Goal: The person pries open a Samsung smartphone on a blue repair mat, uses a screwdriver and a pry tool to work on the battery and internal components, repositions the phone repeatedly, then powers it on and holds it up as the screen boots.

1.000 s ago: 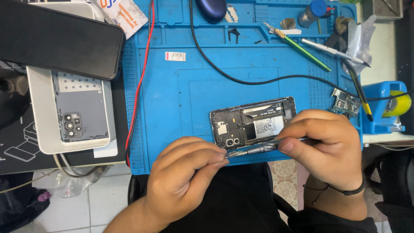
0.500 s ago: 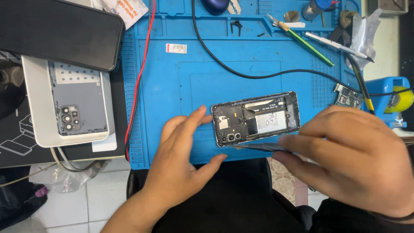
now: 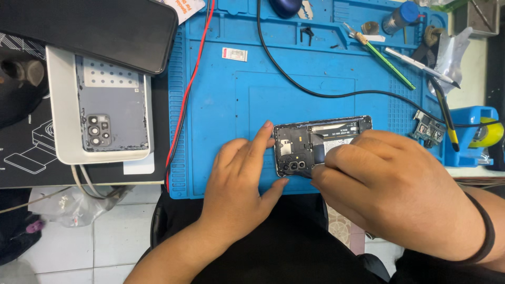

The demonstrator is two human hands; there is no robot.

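**Hands close over the opened phone**

Since half a second ago the right hand [image 3: 400, 194] has slid further over the opened black smartphone with its back cover removed [image 3: 315, 144], now hiding the phone's right half and lower edge, while the left hand [image 3: 239, 184] has kept its place at the phone's camera end.

The blue silicone repair mat [image 3: 226, 105] carries moulded compartments along its top edge. One holds a small black clip-like part [image 3: 306, 34]. To its right, a green-handled tool [image 3: 386, 60] and a white-handled tool [image 3: 418, 63] lie slanted across the edge of the tray area, beside a small blue-capped bottle [image 3: 398, 16]. A small white card tray [image 3: 234, 53] lies on the flat part of the mat, and a black cable [image 3: 315, 89] curves across it.

The phone lies flat near the mat's front edge, camera cluster to the left, circuit shields and battery exposed. The left hand is spread and relaxed, its index fingertip touching the phone's upper left corner and its thumb at the lower left corner. The right hand is curled tight, fingers bunched over the phone's lower middle; what it pinches cannot be told, since the fingers hide it.

Left of the mat, a grey phone back cover with camera lenses [image 3: 110, 113] rests on a white slab [image 3: 60, 131], partly under a dark-screened black phone [image 3: 89, 29]. A red wire [image 3: 187, 94] runs along the mat's left edge.
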